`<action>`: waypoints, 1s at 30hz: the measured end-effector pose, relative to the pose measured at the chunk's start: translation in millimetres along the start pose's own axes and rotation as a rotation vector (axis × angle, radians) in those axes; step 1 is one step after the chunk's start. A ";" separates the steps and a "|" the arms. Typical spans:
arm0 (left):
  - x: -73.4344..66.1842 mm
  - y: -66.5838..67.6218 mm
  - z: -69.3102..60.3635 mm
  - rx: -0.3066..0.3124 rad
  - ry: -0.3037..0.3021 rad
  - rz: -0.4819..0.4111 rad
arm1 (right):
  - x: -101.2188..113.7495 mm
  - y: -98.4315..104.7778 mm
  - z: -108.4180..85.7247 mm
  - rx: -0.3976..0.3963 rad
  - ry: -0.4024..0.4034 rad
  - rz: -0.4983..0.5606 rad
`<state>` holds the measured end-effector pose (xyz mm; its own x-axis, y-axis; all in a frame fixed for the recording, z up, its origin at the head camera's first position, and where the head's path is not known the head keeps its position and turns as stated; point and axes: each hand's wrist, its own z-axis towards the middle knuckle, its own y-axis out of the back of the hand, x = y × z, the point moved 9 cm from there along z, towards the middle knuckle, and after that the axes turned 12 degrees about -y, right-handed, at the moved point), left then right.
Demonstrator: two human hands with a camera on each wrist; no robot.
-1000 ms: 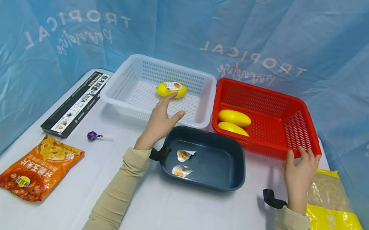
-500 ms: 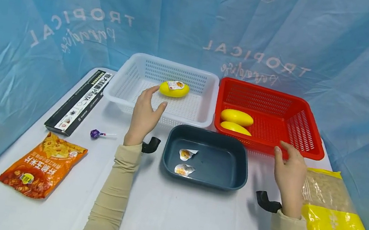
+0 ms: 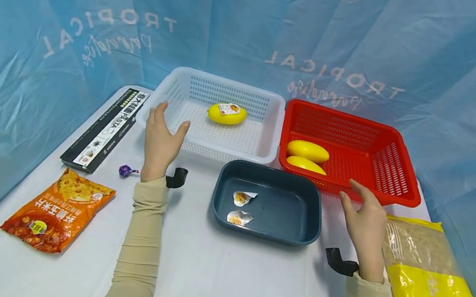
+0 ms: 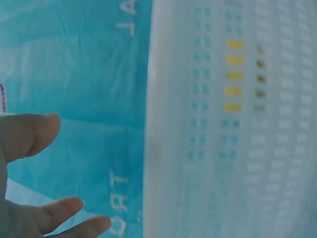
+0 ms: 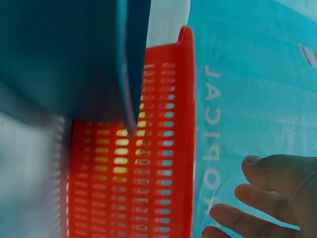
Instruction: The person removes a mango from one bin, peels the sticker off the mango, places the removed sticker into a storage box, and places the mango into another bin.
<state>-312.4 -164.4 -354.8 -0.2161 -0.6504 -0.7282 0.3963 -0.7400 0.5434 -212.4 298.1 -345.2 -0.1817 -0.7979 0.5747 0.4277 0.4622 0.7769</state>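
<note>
My left hand [image 3: 160,146] is raised at the front left corner of the white basket [image 3: 237,152], fingers spread and holding nothing. In that basket lies a yellow mango-shaped fruit [image 3: 226,117] with a sticker on top. My right hand [image 3: 365,225] hovers by the front edge of the red basket [image 3: 358,126], thumb and fingers apart with nothing between them. Two more yellow fruits, one behind [image 3: 308,150] and one in front [image 3: 305,165], lie at the red basket's left end. The right wrist view shows the red basket's slotted wall [image 5: 168,148] beyond the fingers.
A dark blue tray [image 3: 263,227] with two peeled stickers [image 3: 240,217] sits in front of the baskets. At left are a black pasta box [image 3: 105,128], a purple lollipop [image 3: 125,171] and an orange chip bag [image 3: 59,210]. A yellow pasta bag [image 3: 440,295] lies at right.
My left hand has moved left, away from the fruit in the white basket. My right hand has drawn slightly left and back from the red basket's rim. The view has shifted a little.
</note>
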 end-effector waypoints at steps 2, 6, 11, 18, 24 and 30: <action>5.4 5.3 0.6 -0.024 0.007 0.025 | 6.0 -0.1 -2.5 -0.012 0.028 0.000; 16.1 11.9 0.9 -0.060 0.026 0.071 | 19.2 -2.2 -8.6 -0.007 0.097 0.027; 31.5 9.8 -1.1 -0.057 0.080 0.096 | 34.1 -7.5 -16.4 0.030 0.152 0.047; 44.6 6.9 -0.4 -0.100 0.138 0.064 | 52.0 -15.6 -22.0 0.080 0.188 0.087; 51.4 1.2 -1.9 -0.157 0.155 0.070 | 70.0 -21.5 -18.7 0.104 0.220 0.119; 50.5 -5.2 -6.8 -0.243 0.123 0.099 | 91.0 -34.5 -11.7 0.189 0.234 0.099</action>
<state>-319.4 -192.2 -397.3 -0.0614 -0.6808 -0.7298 0.6158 -0.6013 0.5091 -233.3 205.1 -322.7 0.0705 -0.8026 0.5923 0.2566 0.5884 0.7668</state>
